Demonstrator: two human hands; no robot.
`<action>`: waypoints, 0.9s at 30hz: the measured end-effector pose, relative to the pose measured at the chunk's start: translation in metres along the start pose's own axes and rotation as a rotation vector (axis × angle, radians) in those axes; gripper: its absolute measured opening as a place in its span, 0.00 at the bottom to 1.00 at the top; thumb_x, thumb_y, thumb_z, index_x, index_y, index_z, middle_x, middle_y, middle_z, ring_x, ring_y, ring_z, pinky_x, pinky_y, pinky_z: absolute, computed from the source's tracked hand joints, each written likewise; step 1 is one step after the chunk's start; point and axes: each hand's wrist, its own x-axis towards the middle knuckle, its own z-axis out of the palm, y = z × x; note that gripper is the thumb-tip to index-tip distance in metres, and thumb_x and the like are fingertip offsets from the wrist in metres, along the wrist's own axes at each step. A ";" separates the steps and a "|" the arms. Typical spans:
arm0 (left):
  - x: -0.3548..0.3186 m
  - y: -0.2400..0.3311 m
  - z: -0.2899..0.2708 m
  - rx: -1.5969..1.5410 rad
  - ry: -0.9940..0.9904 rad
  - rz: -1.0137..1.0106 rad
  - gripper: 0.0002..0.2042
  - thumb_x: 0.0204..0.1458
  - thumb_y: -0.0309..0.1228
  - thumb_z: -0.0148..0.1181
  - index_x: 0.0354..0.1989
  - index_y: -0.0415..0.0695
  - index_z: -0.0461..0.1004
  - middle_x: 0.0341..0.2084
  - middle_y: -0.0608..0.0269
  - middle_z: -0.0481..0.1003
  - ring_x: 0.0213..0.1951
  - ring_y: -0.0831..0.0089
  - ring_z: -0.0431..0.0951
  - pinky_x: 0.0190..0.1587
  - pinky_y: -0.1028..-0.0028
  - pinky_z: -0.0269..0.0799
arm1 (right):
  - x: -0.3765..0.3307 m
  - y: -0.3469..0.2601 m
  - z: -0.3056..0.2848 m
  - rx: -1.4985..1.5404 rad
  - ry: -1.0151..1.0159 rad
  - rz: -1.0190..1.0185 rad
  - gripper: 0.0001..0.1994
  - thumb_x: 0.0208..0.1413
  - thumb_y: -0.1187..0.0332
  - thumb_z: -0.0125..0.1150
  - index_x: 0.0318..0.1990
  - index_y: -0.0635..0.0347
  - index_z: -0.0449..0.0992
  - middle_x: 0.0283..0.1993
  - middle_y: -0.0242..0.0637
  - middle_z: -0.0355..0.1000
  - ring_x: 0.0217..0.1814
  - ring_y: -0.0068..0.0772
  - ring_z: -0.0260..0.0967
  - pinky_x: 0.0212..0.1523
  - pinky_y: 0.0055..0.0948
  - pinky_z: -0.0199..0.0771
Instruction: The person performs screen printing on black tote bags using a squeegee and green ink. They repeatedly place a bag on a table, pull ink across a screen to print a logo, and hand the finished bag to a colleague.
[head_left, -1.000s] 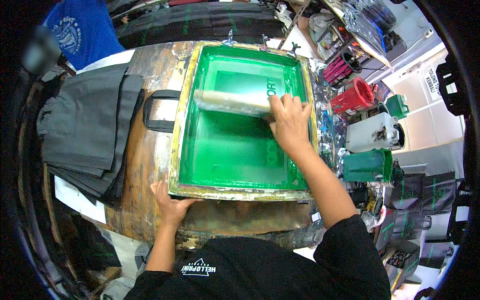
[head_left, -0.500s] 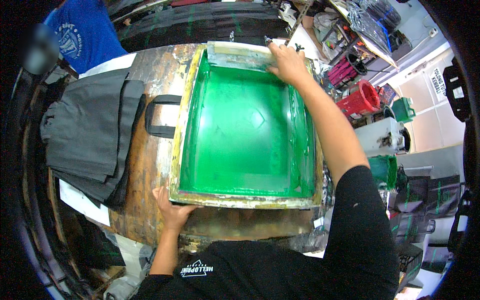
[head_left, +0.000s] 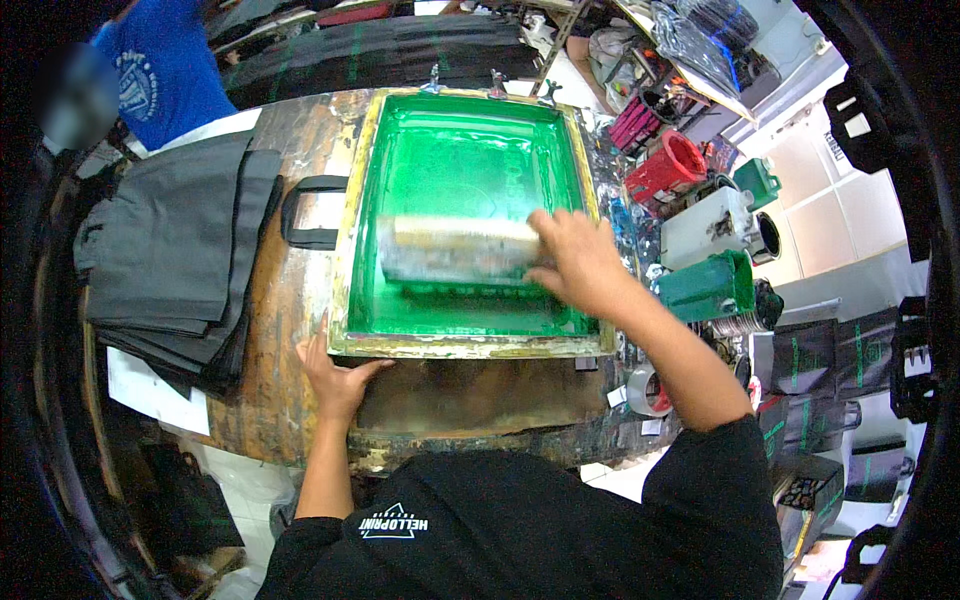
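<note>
A screen printing frame (head_left: 470,347) with a yellowed, paint-stained rim lies on the wooden table, its mesh covered in wet green ink (head_left: 440,155). My right hand (head_left: 580,262) grips the right end of a wide squeegee (head_left: 450,240), which is blurred by motion in the lower half of the screen. At the frame's near left corner, my left hand (head_left: 333,384) holds the rim, thumb along the front edge and fingers up the left side. Black bag handles (head_left: 312,238) stick out from under the frame's left side.
A stack of black fabric bags (head_left: 170,240) lies on the table's left. Clamps (head_left: 497,85) stand at the frame's far edge. On the right are a red bucket (head_left: 668,168), a green container (head_left: 710,284) and a tape roll (head_left: 648,390). A person in a blue shirt (head_left: 165,70) is at the far left.
My right hand has pulled the squeegee from the frame's far end toward me, into the screen's lower half. My left hand stays at the corner. The whole view has shifted slightly.
</note>
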 end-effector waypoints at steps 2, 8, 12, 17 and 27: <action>0.000 0.001 0.000 -0.001 0.022 0.010 0.57 0.24 0.47 0.88 0.69 0.37 0.69 0.49 0.52 0.79 0.51 0.52 0.69 0.58 0.56 0.63 | -0.032 -0.014 0.007 0.017 0.069 -0.036 0.33 0.49 0.59 0.77 0.60 0.50 0.66 0.47 0.41 0.71 0.54 0.50 0.70 0.50 0.54 0.64; 0.000 -0.005 0.002 -0.001 -0.009 -0.032 0.53 0.24 0.42 0.89 0.67 0.38 0.71 0.48 0.51 0.77 0.52 0.51 0.69 0.58 0.55 0.65 | -0.077 -0.045 0.026 -0.037 0.200 0.019 0.22 0.50 0.67 0.70 0.54 0.47 0.73 0.44 0.36 0.70 0.51 0.43 0.68 0.52 0.50 0.62; 0.004 0.003 -0.001 -0.028 -0.052 -0.068 0.48 0.24 0.37 0.88 0.61 0.38 0.74 0.45 0.50 0.77 0.51 0.49 0.71 0.57 0.55 0.67 | -0.064 -0.031 0.051 -0.062 0.361 0.005 0.13 0.56 0.73 0.57 0.48 0.45 0.75 0.41 0.34 0.68 0.49 0.41 0.68 0.53 0.52 0.62; 0.000 -0.003 -0.001 -0.069 -0.005 -0.051 0.49 0.22 0.43 0.89 0.60 0.38 0.76 0.43 0.54 0.81 0.47 0.51 0.71 0.53 0.56 0.66 | -0.001 0.004 0.064 -0.090 0.421 -0.020 0.17 0.50 0.71 0.67 0.49 0.46 0.75 0.43 0.34 0.69 0.50 0.42 0.68 0.54 0.50 0.62; -0.003 -0.002 -0.001 -0.064 -0.029 -0.104 0.54 0.18 0.55 0.87 0.58 0.35 0.76 0.45 0.55 0.79 0.47 0.52 0.71 0.53 0.56 0.66 | 0.153 0.086 0.078 -0.112 0.534 -0.087 0.24 0.47 0.62 0.77 0.52 0.45 0.74 0.46 0.33 0.70 0.52 0.41 0.68 0.54 0.51 0.62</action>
